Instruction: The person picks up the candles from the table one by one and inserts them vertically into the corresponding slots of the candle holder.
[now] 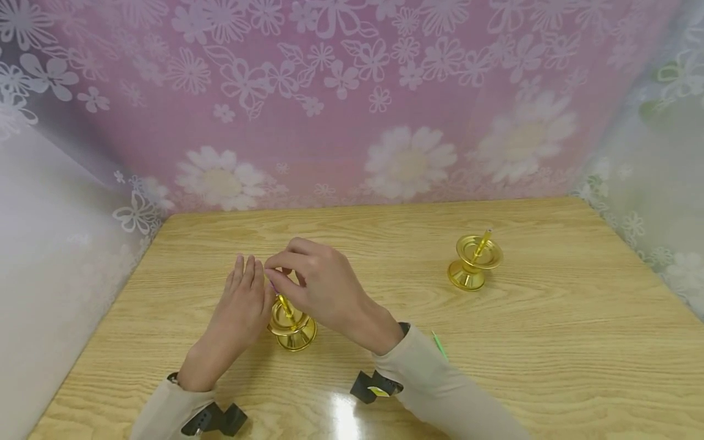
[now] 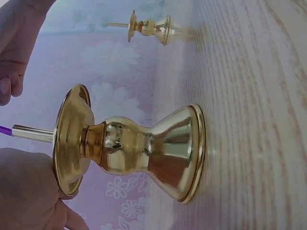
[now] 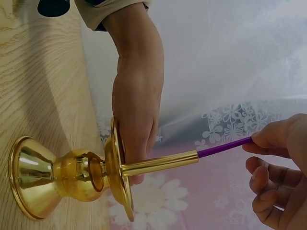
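Pale wood-grain surface (image 1: 385, 238). Left gold holder (image 1: 295, 335) and right gold holder (image 1: 472, 266) upright, well apart; thin green stick (image 1: 439, 345) lying apart from both.

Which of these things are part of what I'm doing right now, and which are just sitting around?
In use:
purple stick, pinched by the right hand
near gold holder, meeting the stick's lower end
left hand, at that holder

Probably idle for now:
far gold holder
green stick, held by neither hand

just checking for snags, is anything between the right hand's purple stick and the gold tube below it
Nothing visible stands between them: the purple stick, pinched by the right hand, meets the gold tube's upper end. The left hand is beside the dish, not in between.
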Tool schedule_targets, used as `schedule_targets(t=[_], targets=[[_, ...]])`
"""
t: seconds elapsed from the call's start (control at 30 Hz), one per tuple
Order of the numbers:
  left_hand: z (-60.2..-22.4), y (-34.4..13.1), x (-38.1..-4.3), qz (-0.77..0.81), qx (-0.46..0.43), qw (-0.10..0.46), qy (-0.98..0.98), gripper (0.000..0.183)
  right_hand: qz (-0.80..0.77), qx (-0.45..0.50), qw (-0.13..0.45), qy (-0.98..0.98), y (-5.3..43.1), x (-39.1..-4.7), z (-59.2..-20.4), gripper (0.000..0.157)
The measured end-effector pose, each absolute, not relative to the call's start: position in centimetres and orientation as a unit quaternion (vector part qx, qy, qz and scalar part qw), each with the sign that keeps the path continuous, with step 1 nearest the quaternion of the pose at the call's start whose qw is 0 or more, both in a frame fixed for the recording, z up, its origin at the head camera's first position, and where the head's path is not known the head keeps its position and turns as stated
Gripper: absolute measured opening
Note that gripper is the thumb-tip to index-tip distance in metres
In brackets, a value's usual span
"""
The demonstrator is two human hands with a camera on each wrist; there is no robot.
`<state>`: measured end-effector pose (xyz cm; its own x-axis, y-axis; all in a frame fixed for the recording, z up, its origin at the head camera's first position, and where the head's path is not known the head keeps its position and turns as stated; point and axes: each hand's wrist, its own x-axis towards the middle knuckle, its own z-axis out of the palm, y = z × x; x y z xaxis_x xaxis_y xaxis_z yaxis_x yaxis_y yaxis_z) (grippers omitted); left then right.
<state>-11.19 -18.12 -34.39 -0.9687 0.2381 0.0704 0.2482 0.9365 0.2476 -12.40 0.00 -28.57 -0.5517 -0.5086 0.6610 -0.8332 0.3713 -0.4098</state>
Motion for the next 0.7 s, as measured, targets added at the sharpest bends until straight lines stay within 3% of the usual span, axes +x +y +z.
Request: schedule_targets(t=[0.7], targets=[[-34.36,-18.16,-11.21,-0.131,-0.119,0.018,-0.984,0.059,0.371,0.422,0.223,-0.797,0.25,-12.34,-28.64,0.009]])
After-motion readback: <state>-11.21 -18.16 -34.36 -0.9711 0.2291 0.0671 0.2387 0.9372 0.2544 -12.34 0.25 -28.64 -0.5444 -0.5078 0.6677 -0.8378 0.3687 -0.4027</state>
